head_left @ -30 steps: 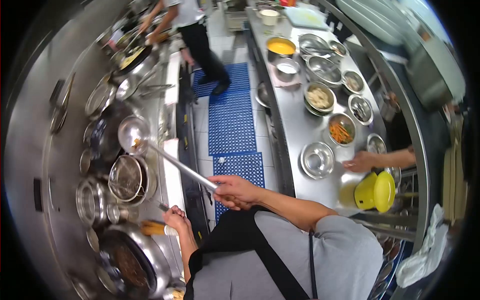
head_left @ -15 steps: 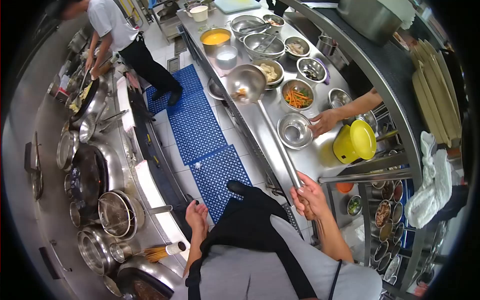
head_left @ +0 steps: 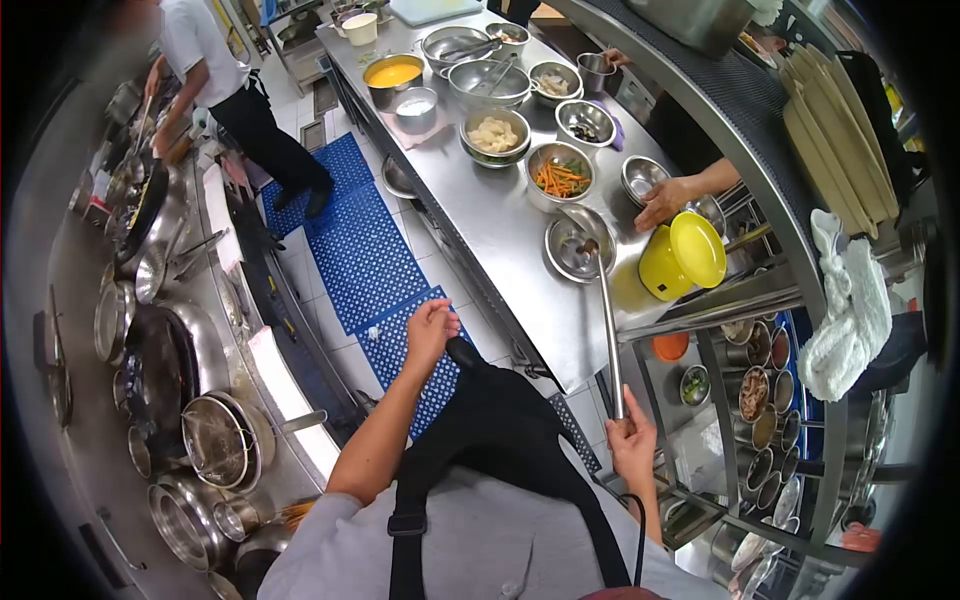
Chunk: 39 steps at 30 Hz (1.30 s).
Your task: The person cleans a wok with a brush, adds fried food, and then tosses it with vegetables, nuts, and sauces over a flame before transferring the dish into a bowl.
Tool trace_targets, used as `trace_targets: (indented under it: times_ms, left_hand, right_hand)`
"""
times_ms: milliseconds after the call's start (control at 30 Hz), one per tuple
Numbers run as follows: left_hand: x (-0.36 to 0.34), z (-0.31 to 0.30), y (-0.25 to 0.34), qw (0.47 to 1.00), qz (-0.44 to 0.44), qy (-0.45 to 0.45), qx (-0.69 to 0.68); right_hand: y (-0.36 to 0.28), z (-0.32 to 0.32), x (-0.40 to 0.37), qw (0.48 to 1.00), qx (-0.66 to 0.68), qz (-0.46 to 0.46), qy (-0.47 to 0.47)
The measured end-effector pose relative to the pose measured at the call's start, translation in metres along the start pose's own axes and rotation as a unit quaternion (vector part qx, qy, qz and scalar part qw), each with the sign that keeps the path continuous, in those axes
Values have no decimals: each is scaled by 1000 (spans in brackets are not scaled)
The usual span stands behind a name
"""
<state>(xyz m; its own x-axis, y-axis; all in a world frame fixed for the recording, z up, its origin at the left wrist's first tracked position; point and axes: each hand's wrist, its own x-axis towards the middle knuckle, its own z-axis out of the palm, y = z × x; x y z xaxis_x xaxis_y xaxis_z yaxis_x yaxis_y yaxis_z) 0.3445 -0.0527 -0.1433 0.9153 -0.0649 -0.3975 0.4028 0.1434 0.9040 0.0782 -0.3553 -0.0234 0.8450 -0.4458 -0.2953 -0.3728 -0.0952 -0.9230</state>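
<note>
My right hand (head_left: pixel 632 438) is closed around the end of a long metal ladle handle (head_left: pixel 611 330). The ladle's head (head_left: pixel 592 222) is tipped into a small steel bowl (head_left: pixel 568 262) on the steel counter, with a little brownish food at its lip. My left hand (head_left: pixel 434 328) is raised over the blue floor mat, its fingers loosely bent and holding nothing. Beside the steel bowl, another person's hand (head_left: pixel 668 202) reaches in from the right, close to an empty-looking steel bowl (head_left: pixel 645 178) and a yellow lidded container (head_left: pixel 665 265).
The counter (head_left: pixel 470 235) also carries a bowl of carrot strips (head_left: pixel 562 180), pale chunks (head_left: pixel 495 135) and a pot of orange liquid (head_left: pixel 392 75). To the left are stove burners with a wok (head_left: pixel 160 360) and a strainer (head_left: pixel 217 440). A co-worker (head_left: pixel 240 110) stands at the far stove.
The ladle has swung right and down from above the counter into the steel bowl. The other person's hand has drawn back from that bowl. My left hand has moved forward and up.
</note>
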Motion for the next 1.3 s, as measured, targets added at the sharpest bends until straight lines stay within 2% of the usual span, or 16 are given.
trace_targets:
  times_ms: [67,100,200,333,433,533,567,700,767,800,900,1033,1133,1167,1200,1300]
  left_hand:
    - [18,15,9,999,51,2,-4]
    - [27,23,21,998,58,12,-1]
    - [66,45,53,997,73,25,3]
    - [129,83,98,995,82,48,-26]
    - [202,115,114,984,123,106,-70]
    - [269,141,135,985,83,152,-23]
    - [286,145,137,989,59,132,2]
    - [315,156,140,977,91,146,125]
    - [323,155,140,980,119,135,87]
    - [311,153,152,980,134,131,69]
    - [258,121,181,989,83,113,-50]
    - [189,35,169,970,149,178,-68]
    - [121,-42,137,938,195,279,-65]
    - [86,-66,136,927,193,320,-14]
    - [48,-82,133,909,181,373,32]
    - [-74,-119,145,831,189,522,-10]
  right_hand:
    - [10,7,5,998,-48,-37,23]
    - [8,15,8,998,-1,-34,50]
    - [-10,20,20,991,130,2,35]
    - [-54,23,51,935,341,50,-83]
    - [-65,33,84,941,301,77,-136]
    - [-80,50,120,947,264,89,-157]
    - [-81,56,130,944,270,92,-169]
    - [-96,75,168,924,289,99,-228]
    - [-113,89,189,918,286,102,-254]
    - [-121,97,200,915,280,98,-272]
    - [-146,115,225,905,259,101,-322]
    - [-170,147,251,883,210,97,-408]
    - [-186,180,256,864,155,117,-464]
    - [-181,192,257,854,151,103,-486]
    - [-180,206,255,848,135,101,-503]
    - [-175,249,236,823,66,72,-560]
